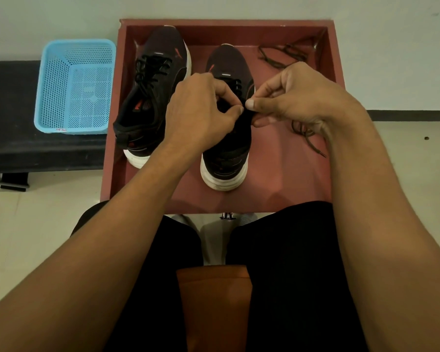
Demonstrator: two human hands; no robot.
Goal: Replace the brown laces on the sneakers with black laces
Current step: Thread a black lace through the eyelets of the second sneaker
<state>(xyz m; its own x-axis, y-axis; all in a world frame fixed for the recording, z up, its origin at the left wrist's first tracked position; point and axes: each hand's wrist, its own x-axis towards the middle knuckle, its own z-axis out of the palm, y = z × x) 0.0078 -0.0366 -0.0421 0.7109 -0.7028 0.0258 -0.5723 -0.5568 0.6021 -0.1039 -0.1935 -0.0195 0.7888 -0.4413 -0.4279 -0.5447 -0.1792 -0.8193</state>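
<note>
Two dark sneakers with white soles stand in a red-brown tray (335, 59). The left sneaker (153, 97) carries black laces (150, 69). Over the right sneaker (229, 148), my left hand (201, 110) and my right hand (297, 95) each pinch a black lace (248, 111) between thumb and forefinger, fingertips almost meeting above the tongue. My hands hide most of that shoe's lacing. One brown lace (280, 55) lies loose in the tray's far right corner; another brown lace (308, 135) lies under my right wrist.
A light blue perforated plastic basket (76, 87) sits on a black bench (10, 118) left of the tray. My knees in black trousers (290, 250) are just below the tray's near edge. An orange-brown cloth (214, 308) hangs between my legs.
</note>
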